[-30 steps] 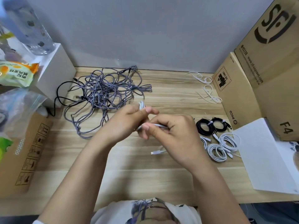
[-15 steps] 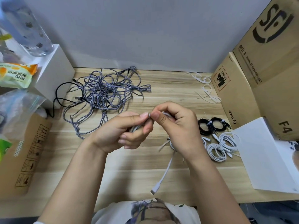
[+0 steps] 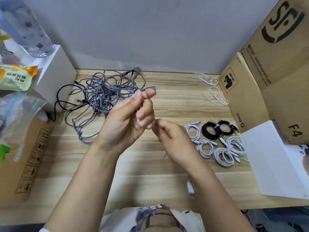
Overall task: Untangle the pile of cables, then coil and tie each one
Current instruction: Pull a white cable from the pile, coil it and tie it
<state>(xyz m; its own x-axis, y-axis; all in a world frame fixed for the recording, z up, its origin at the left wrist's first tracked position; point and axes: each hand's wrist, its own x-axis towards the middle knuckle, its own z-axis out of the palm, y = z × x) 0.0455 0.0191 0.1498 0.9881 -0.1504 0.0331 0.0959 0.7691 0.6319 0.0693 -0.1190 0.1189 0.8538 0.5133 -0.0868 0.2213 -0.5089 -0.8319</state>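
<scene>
My left hand (image 3: pixel 130 119) is raised over the middle of the wooden table (image 3: pixel 167 181) and grips a white cable, of which only small bits show between the fingers. My right hand (image 3: pixel 170 139) sits just right of it, fingers curled, pinching the same cable. The cable's white plug end (image 3: pixel 190 190) hangs beside my right forearm. A tangled pile of grey braided cables (image 3: pixel 103 96) lies at the back left, with a black cable (image 3: pixel 58 99) at its left edge. Several coiled and tied white cables (image 3: pixel 222 153) and two black coils (image 3: pixel 215 129) lie at the right.
Loose white ties (image 3: pixel 212 96) lie at the back right. Cardboard boxes (image 3: pixel 267 81) stand along the right, with a white sheet (image 3: pixel 275 158) in front of them. A white box (image 3: pixel 55 76) with a bottle (image 3: pixel 28 30), snack packs and a flat carton (image 3: pixel 25 158) crowd the left.
My left hand has risen and moved back toward the pile. My right hand dropped lower and to the right, drawing the white cable; its free plug end shifted right beside my forearm.
</scene>
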